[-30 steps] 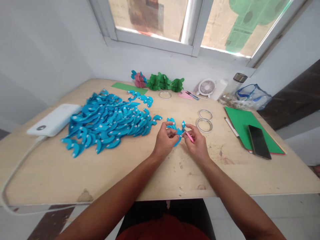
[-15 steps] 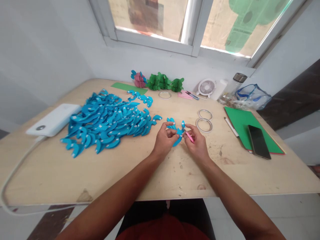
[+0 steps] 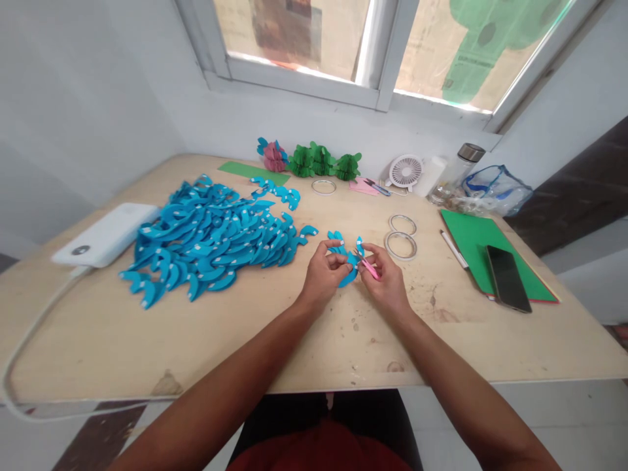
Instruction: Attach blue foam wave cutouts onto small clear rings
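Observation:
My left hand (image 3: 322, 273) is closed on a blue curved paper piece (image 3: 348, 277) above the table, pinching it between thumb and fingers. Pink tweezers (image 3: 371, 269) with thin metal tips are in my right hand (image 3: 386, 278), their tips at the blue piece. Just beyond my fingers are more blue pieces (image 3: 335, 237), partly hidden by my hands. Left of my hands spreads a large heap of blue curved paper pieces (image 3: 220, 229), many bearing small white squares.
Metal rings (image 3: 401, 246) lie right of my hands. Green sheets (image 3: 466, 235) with a phone (image 3: 508, 278) and a pen (image 3: 454, 249) are farther right. A power bank (image 3: 106, 234) sits left. Green paper shapes (image 3: 318, 160), a fan (image 3: 405, 171) and a bottle (image 3: 458, 170) line the back.
My right hand has shifted very slightly, and the tips of the tweezers look a little more apart at the blue piece. My left hand has stayed in place.

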Demonstrator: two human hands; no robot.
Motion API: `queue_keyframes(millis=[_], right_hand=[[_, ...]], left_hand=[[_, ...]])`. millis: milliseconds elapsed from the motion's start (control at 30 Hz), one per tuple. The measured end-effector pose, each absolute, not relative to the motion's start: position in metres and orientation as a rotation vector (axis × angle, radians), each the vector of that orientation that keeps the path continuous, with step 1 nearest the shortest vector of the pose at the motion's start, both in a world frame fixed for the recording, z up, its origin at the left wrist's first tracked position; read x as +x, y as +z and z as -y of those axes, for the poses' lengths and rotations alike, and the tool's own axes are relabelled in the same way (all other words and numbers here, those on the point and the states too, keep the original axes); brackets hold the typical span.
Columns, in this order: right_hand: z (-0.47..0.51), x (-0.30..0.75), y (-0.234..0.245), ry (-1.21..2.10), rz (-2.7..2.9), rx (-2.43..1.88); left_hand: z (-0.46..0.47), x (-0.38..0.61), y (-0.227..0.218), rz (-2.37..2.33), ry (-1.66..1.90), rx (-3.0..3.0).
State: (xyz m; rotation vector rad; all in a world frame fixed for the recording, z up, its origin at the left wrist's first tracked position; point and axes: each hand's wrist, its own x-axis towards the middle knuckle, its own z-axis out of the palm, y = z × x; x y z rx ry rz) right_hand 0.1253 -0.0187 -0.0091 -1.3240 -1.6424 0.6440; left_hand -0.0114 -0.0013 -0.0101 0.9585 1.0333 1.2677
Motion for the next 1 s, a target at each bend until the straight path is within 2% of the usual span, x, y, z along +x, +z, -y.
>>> queue_keyframes(millis=[1000], right_hand=[[0.0206, 0.1234, -0.0098, 0.583, 1.663, -1.343]], left_hand=[[0.003, -0.0107, -0.0146, -1.077, 1.319, 1.152]])
